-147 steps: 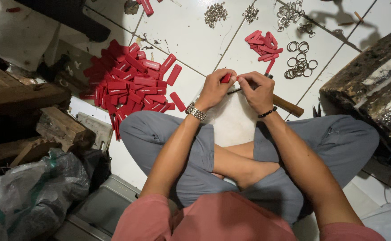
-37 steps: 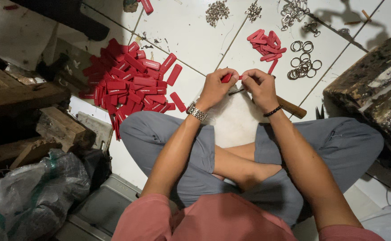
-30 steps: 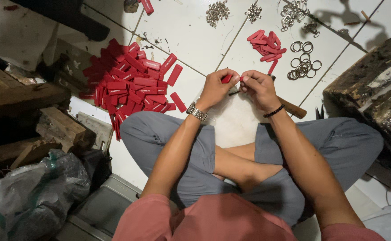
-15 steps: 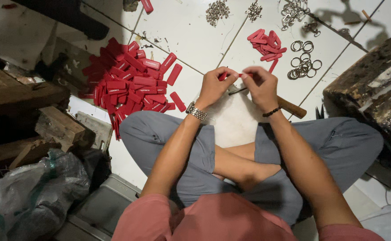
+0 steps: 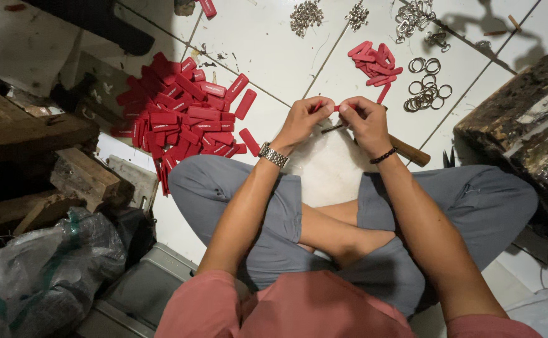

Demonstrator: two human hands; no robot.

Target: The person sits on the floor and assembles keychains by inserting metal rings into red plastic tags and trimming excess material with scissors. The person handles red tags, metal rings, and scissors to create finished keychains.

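1. While the person sits cross-legged on the white tiled floor, both hands meet at about 12 o'clock from the knees, just above the lap.
2. The left hand has its fingers curled in tight, thumb and forefinger pinching one end of a small red tag.
3. The right hand mirrors it, fingers narrow and bunched, gripping the other end of that same red tag; the piece sits between the two hands, only a sliver of red showing.
4. A metal watch rides the left wrist, a dark bead bracelet the right.
5. Right under the right hand, running off towards 4 o'clock, lies a wooden-handled tool on the floor; its metal end pokes out between the hands.
6. Over at 9 to 10 o'clock from the hands: a big heap of red tags, well apart from the fingers.
7. At 1 o'clock, a smaller pile of red tags, and just beside that, at 2 o'clock, a cluster of metal rings.
8. Further up, around 12 o'clock, little heaps of small metal parts.
9. Far left at 8 o'clock, wooden blocks and a grey plastic bag.
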